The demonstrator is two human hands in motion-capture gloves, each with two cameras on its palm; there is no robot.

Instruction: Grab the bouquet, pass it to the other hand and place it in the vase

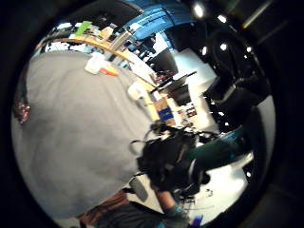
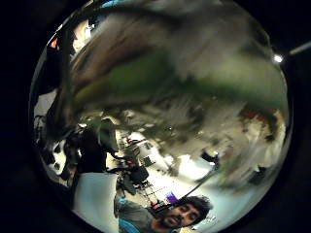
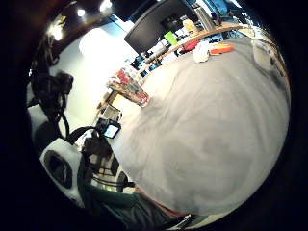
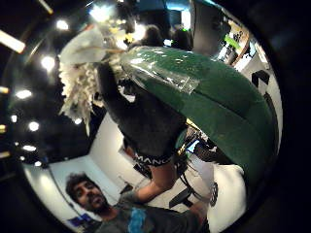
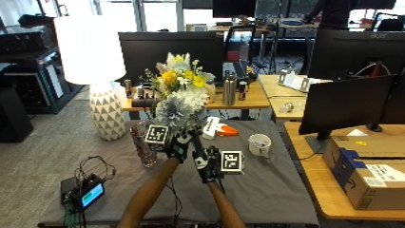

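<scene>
Grey table [image 5: 265, 190] below; both hands, left [image 5: 178, 146] and right [image 5: 206, 164], grip the bouquet [image 5: 180, 97] mid-handover; vase [image 5: 143, 142] waits at nine o'clock.

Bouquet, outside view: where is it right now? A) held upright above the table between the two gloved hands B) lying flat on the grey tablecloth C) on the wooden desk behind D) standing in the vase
A: the bouquet stands upright with the left hand and right hand meeting at its base, while the vase sits on the table beside them, with no stems visible in it.
</scene>
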